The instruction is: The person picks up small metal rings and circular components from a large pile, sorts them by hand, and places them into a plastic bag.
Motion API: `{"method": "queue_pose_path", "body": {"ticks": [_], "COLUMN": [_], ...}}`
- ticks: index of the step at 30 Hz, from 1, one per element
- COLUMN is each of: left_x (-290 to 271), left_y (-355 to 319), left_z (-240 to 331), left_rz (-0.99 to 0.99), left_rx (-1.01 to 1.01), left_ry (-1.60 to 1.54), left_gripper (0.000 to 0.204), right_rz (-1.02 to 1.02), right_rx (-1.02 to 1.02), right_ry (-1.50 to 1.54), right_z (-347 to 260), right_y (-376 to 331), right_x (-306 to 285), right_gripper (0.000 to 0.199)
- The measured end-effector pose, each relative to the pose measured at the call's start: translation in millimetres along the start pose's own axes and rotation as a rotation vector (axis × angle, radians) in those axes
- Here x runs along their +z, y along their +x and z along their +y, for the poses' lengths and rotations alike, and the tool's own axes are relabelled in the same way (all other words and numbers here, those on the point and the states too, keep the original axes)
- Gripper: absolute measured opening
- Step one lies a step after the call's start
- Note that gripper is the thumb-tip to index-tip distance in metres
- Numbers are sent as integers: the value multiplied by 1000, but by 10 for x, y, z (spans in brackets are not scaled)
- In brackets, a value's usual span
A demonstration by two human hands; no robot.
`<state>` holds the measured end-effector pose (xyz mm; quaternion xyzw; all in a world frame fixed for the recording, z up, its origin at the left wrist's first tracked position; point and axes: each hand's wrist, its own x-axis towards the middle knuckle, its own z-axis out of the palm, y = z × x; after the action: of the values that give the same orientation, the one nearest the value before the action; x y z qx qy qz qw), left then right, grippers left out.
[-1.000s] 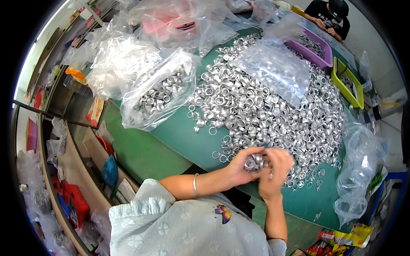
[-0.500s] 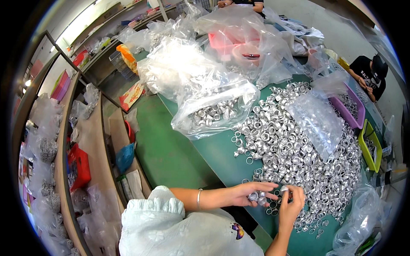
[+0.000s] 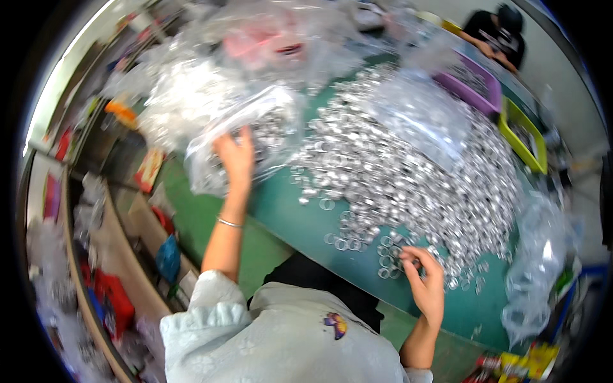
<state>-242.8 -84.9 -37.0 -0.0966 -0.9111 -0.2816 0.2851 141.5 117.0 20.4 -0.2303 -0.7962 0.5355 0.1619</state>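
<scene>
1. Left hand (image 3: 235, 156): over the bag (image 3: 204, 179), fingers spread among its plastic and contents. Palm faced away; couldn't tell if any ring sat under it.
2. Right hand (image 3: 424, 281): at the table's (image 3: 297, 225) near edge, thumb and fingers loosely curled beside a few stray rings (image 3: 386, 262). Blur; couldn't tell if it gripped one.
3. Bagged so far: a modest heap of rings, seen through clear plastic, bag lying at the table's left end along the near edge.
4. Loose: far more. Main pile (image 3: 396, 185) ran from the table's middle toward the near edge, partly under a clear sheet (image 3: 418, 115).
5. My read: bagged share was small against loose share; most rings were outside the bag.
6. Purple tray (image 3: 469, 97) by the far right edge held grey pieces; too blurred to identify.
</scene>
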Motion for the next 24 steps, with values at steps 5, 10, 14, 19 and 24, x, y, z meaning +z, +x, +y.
{"method": "queue_pose_path", "body": {"ticks": [5, 10, 14, 19, 24], "left_x": [483, 240, -184, -254, -63], "left_y": [326, -110, -822, -1436, -1723], "left_z": [-664, -47, 967, 1794, 2115], "left_rz": [-11, 62, -123, -717, -625], "left_rx": [227, 313, 413, 799, 973], "left_ry": [228, 141, -423, -695, -331], "left_gripper": [39, 37, 35, 40, 44], "right_rz": [98, 295, 442, 234, 9], "right_rx": [98, 120, -121, -116, -139], "right_ry": [-83, -212, -660, -806, -710], "right_z": [146, 356, 530, 580, 507], "right_y": [-158, -71, 398, 384, 86], "right_x": [-243, -602, -611, -178, -185], "right_gripper": [21, 17, 36, 63, 57]}}
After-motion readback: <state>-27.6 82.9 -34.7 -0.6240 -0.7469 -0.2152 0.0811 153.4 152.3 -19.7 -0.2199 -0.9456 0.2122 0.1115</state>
